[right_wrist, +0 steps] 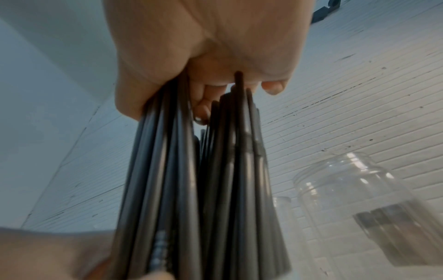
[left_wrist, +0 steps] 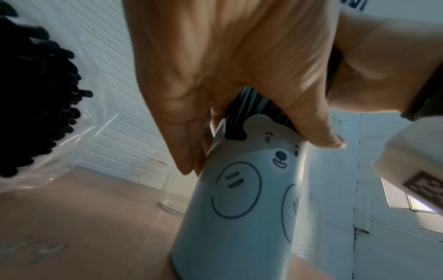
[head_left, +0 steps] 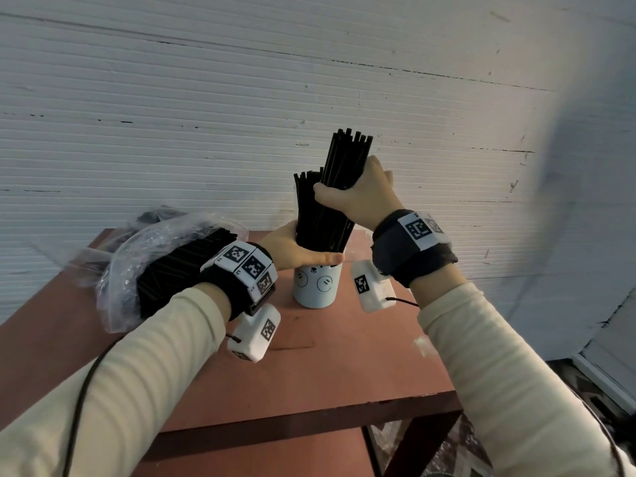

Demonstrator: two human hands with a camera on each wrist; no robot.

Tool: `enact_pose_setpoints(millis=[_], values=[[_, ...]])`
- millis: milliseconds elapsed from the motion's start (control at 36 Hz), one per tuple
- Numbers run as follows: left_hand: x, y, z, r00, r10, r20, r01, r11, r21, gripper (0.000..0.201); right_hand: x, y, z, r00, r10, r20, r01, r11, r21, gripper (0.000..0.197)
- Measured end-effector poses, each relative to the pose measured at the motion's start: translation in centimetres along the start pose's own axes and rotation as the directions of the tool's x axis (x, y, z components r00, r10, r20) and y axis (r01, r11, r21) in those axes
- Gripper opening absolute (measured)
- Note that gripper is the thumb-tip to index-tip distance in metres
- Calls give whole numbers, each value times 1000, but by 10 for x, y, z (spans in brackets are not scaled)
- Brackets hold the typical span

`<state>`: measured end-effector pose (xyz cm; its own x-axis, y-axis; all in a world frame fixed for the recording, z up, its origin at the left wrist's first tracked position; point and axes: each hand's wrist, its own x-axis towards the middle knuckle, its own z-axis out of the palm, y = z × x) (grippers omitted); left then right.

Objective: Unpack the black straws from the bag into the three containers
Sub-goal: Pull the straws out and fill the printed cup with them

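Note:
A white cup with a bear face (head_left: 315, 287) stands on the reddish table (head_left: 344, 356), and a bundle of black straws (head_left: 320, 222) rises out of it. My left hand (head_left: 296, 251) curls round the cup's rim at the foot of the straws, with the thumb across the front. My right hand (head_left: 358, 194) grips the upper part of a taller bunch of straws (head_left: 347, 156) above the cup. In the left wrist view the left hand (left_wrist: 227, 66) wraps the top of the cup (left_wrist: 239, 217). The right wrist view shows the right hand (right_wrist: 203, 56) closed round the straws (right_wrist: 191, 180).
A clear plastic bag (head_left: 137, 256) full of black straws (head_left: 172, 270) lies on the table's left, behind my left forearm. Clear jars (right_wrist: 347, 189) stand behind the cup by the white ribbed wall (head_left: 241, 98). The table's front edge (head_left: 309, 418) is near me.

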<state>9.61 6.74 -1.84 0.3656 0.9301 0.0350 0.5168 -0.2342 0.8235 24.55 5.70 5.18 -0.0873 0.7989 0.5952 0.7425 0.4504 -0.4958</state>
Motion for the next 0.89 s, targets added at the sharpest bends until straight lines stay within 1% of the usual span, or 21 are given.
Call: enact_pose_setpoints(millis=[56,83,139,222,306,333,389,472,528,583,611,639,667,722,750,778,833,889], values=[[-1,-3,-3,1000,-10,10,10,1000,-9,98,-3,2,0,1000,17,-4,-17,999,-31,35],[-1,-6,-4,1000,-12,14,12,1000,-5,94,-5,2,1,1000,22,3,-22,999,-48,34],[-4,-7,-6,1000,-8,15,8,1000,-4,76,-7,-1,1,1000,17,17,-16,997,-78,33],[-6,-6,-7,1000,8,10,-8,1000,-17,78,-7,-5,1,1000,-23,14,24,988,-149,29],[-5,-6,-5,1000,-4,11,4,1000,-30,88,-7,-5,2,999,-35,6,35,969,-244,51],[-4,-8,-4,1000,-3,2,3,999,-37,88,-8,-5,2,999,-33,-12,29,969,-245,56],[-3,-11,-3,1000,-2,-15,2,999,-48,86,-12,-4,3,999,-5,-47,-4,983,-184,64],[-5,-12,-2,1000,-4,-13,3,999,-49,90,-17,-5,3,995,31,-93,-36,998,-58,71],[-4,-12,-2,1000,-11,-10,11,999,-41,87,-19,-5,3,991,-1,-135,10,998,61,75],[-5,-10,-3,999,-29,-27,27,999,-41,84,-21,-8,-1,981,-45,-187,84,975,208,82],[-6,-9,-3,999,-36,-38,34,998,-43,85,-21,-9,-3,971,-82,-224,137,960,243,84],[-7,-9,-3,998,-42,-48,40,998,-46,87,-21,-10,-6,955,-134,-266,198,952,234,83],[-8,-8,-2,997,-46,-56,43,998,-48,88,-20,-11,-8,934,-190,-302,258,944,204,78],[-9,-8,-1,996,-52,-69,49,998,-41,88,-18,-13,-11,898,-283,-336,337,935,113,52],[-9,-8,0,996,-56,-74,52,998,-42,88,-17,-13,-11,884,-323,-338,362,930,60,39],[-9,-9,0,995,-50,-81,47,998,-44,88,-18,-11,-10,878,-347,-331,374,927,18,29],[-9,-9,0,995,-41,-93,38,998,-42,89,-22,-7,-3,891,-349,-291,360,933,-14,21],[-9,-9,-1,995,-29,-96,26,999,-30,94,-28,-2,5,915,-334,-227,339,941,-19,21]])
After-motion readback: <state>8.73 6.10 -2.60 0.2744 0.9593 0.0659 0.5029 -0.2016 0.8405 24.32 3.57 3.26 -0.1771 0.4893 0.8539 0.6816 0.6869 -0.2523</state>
